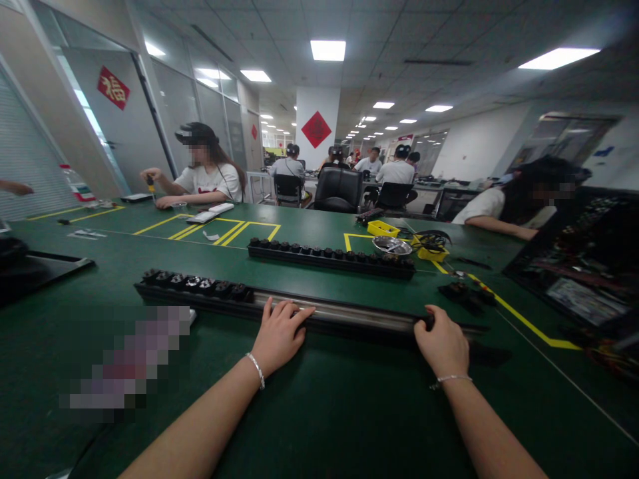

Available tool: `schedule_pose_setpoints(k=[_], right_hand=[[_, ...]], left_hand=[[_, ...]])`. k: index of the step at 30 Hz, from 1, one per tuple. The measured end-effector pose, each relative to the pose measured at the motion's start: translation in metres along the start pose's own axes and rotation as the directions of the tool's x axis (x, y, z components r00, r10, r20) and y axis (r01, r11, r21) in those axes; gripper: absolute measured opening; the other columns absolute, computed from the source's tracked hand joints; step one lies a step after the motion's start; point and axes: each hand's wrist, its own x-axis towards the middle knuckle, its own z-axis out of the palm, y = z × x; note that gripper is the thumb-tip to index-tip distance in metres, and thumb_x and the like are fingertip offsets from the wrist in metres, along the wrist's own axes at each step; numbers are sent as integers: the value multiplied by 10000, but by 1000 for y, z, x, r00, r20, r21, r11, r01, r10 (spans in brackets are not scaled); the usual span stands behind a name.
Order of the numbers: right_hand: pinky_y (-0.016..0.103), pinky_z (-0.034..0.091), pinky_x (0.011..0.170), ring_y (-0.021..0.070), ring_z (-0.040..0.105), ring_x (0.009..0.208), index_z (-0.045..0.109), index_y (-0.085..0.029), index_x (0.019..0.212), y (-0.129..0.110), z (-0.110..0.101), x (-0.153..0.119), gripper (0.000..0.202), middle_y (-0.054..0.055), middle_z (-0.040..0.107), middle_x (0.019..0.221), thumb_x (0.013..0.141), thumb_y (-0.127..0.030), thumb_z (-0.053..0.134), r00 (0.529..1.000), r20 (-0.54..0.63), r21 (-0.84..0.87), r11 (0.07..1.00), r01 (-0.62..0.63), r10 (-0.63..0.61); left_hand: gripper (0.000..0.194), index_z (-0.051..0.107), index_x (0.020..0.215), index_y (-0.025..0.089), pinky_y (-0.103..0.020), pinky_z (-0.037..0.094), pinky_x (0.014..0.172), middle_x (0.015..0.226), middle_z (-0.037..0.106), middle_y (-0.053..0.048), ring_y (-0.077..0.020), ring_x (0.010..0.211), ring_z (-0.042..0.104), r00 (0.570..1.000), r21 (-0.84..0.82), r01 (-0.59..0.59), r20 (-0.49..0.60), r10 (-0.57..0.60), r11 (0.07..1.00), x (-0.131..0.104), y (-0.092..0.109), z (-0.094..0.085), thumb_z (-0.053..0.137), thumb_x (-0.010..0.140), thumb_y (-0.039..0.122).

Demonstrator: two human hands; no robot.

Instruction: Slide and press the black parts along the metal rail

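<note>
A long black channel (344, 318) lies across the green table in front of me. Several small black blocks (200, 285) sit in a row in its left part, while bare greyish metal shows along the inside further right. My left hand (280, 336) rests on the channel's near edge around the middle, fingers spread and stretched out. Near the right end, my right hand (444, 342) is curled round the channel, thumb on the near side. Behind it lies a second black channel (329, 259), filled with similar blocks along its length.
Past the second channel stand a metal bowl (392, 245), a yellow bin (383, 229) and coiled black cables (429, 241). An open black case (589, 266) is at right. A blurred-out flat item (134, 359) lies front left. Co-workers sit at left (207, 169) and right (509, 203).
</note>
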Motion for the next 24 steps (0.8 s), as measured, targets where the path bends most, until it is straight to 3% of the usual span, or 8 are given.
schedule_pose_setpoints(k=[7,24], right_hand=[[432,418,905,280,545,1067,493,-138,1227,4,4,-2,462,141,588,1171,819,-314,366,997,-70,19,1000,15,-14],[419,369,962,270,521,1109,485,-141,1231,8,2,-2,467,138,574,1188,812,-312,372,997,-74,46,999,-25,28]], left_hand=[[468,502,1246,361,-538,187,1077,1052,608,-13,-219,1092,505,1000,-1,-11,-9,11,1000,0,0,-1,525,800,219],[446,517,1230,357,-529,204,1064,1003,612,-11,-213,1040,517,1000,2,-11,-6,11,1000,1,0,-1,517,804,225]])
